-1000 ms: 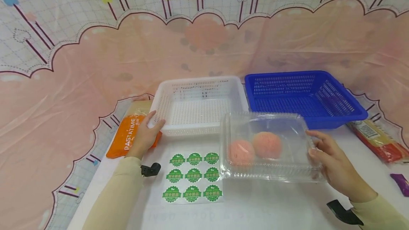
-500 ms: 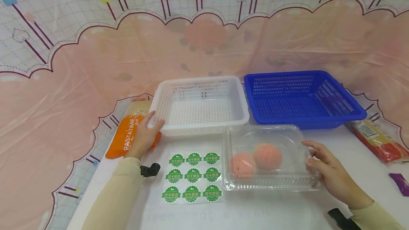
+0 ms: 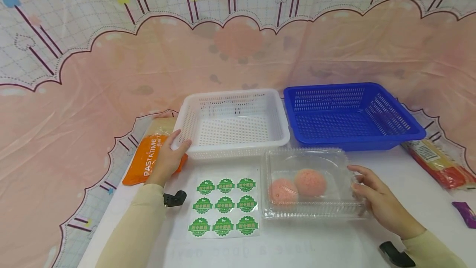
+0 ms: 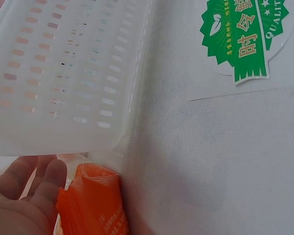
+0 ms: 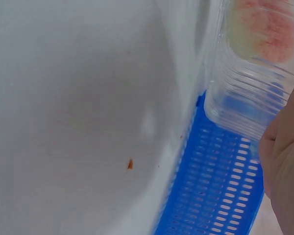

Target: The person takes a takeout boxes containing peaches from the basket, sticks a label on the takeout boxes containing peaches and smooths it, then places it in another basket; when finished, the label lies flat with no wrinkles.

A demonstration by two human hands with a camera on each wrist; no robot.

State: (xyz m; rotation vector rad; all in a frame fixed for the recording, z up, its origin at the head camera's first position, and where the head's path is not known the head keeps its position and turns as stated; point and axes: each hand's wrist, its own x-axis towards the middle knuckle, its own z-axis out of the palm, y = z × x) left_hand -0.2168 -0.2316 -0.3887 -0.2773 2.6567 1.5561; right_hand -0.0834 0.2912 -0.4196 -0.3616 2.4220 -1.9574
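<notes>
A clear plastic clamshell box with two pink, peach-like round fruits inside is at the front centre-right. My right hand holds its right edge between thumb and fingers. In the right wrist view the box shows beside that hand; whether it touches the table I cannot tell. My left hand is at the near left corner of the white basket, its fingers touching the outside. In the left wrist view its fingertips lie just under the basket's rim, loosely bent.
A blue basket stands right of the white one. A sheet of green round stickers lies left of the box. An orange pasta bag is at left; a red-and-yellow packet and a purple wrapper lie at right.
My right hand has brought the clamshell box down and toward me, away from overlapping the baskets, then slightly left. My left hand stays at the white basket's corner.
</notes>
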